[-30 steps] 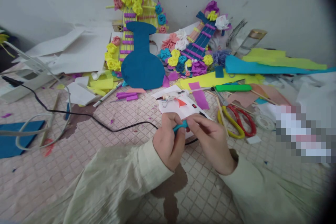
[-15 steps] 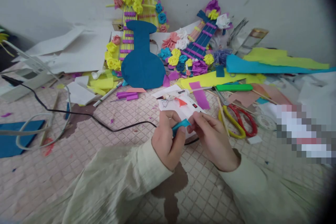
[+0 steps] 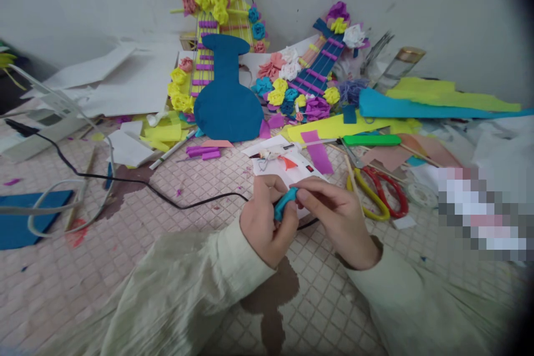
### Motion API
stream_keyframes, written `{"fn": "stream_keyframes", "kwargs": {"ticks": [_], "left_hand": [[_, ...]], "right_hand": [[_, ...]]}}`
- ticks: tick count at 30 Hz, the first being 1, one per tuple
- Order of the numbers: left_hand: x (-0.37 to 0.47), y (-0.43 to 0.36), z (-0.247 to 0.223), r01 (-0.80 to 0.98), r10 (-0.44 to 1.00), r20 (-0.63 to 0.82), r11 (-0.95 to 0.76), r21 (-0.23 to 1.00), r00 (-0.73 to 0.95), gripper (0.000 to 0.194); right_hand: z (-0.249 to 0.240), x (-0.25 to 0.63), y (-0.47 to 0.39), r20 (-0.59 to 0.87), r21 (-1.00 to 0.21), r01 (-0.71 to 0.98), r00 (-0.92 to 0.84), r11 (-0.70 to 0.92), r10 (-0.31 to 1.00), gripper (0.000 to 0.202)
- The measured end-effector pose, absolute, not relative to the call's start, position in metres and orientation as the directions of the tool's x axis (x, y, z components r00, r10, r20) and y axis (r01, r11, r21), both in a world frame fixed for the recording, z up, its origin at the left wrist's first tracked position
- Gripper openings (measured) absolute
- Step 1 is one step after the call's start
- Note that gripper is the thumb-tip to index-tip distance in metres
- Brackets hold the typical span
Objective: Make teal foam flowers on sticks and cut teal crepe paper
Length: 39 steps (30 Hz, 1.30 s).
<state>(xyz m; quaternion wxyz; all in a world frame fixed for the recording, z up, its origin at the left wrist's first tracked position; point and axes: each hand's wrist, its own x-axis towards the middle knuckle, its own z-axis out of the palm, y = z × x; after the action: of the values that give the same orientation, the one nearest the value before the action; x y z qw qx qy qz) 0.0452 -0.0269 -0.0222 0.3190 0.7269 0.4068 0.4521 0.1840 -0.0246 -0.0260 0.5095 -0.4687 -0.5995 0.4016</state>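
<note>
Between my two hands is a small piece of bright blue crepe paper (image 3: pixel 285 204), partly rolled or folded. My left hand (image 3: pixel 267 222) is closed around its lower part, thumb pressed on it. The thumb and fingertips of my right hand (image 3: pixel 340 217) pinch its upper end. Just beyond my hands lies a white glue gun (image 3: pixel 275 151) with an orange trigger, on a white sheet (image 3: pixel 267 169). Behind it stands a dark blue guitar-shaped cutout (image 3: pixel 228 100), leaning on a decorated paper guitar (image 3: pixel 204 67).
Scissors (image 3: pixel 386 194) with red and yellow handles and a green-handled knife (image 3: pixel 371 140) lie to the right. A black cable (image 3: pixel 179 206) crosses the table on the left. Flower-covered paper guitars (image 3: pixel 317 75) lean against the wall. Purple rolled strips (image 3: pixel 203 152) lie left of the glue gun.
My right fingers have come in against the blue paper's upper end, and that end now looks more folded over. My left hand keeps its hold nearly in place.
</note>
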Motion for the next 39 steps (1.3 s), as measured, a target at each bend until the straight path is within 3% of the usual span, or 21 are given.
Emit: {"fn": "stream_keyframes", "kwargs": {"ticks": [8, 18, 26, 31, 36, 39], "left_hand": [[0.045, -0.026, -0.016, 0.288, 0.927, 0.275, -0.344, 0.894, 0.254, 0.012], [0.045, -0.022, -0.022, 0.153, 0.954, 0.174, -0.215, 0.965, 0.244, 0.014], [0.046, -0.02, -0.027, 0.038, 0.958, 0.147, -0.161, 0.986, 0.246, 0.013], [0.047, -0.02, -0.028, -0.013, 0.963, 0.134, -0.134, 0.991, 0.234, 0.014], [0.048, -0.02, -0.026, -0.172, 0.963, 0.073, -0.029, 0.985, 0.26, 0.014], [0.049, -0.02, -0.023, -0.251, 0.961, 0.015, 0.057, 0.966, 0.277, 0.017]], "right_hand": [[-0.026, 0.183, -0.026, 0.176, -0.983, 0.06, -0.008, 0.176, 0.984, 0.01], [-0.029, 0.185, -0.025, 0.304, -0.917, 0.263, -0.023, 0.3, 0.952, 0.008], [-0.028, 0.184, -0.026, 0.572, -0.682, 0.493, -0.103, 0.541, 0.814, 0.025], [-0.028, 0.184, -0.027, 0.662, -0.541, 0.576, -0.158, 0.613, 0.733, 0.03], [-0.027, 0.185, -0.027, 0.552, -0.727, 0.442, -0.08, 0.526, 0.83, 0.026], [-0.027, 0.185, -0.026, 0.482, -0.789, 0.361, -0.139, 0.497, 0.865, 0.032]]}}
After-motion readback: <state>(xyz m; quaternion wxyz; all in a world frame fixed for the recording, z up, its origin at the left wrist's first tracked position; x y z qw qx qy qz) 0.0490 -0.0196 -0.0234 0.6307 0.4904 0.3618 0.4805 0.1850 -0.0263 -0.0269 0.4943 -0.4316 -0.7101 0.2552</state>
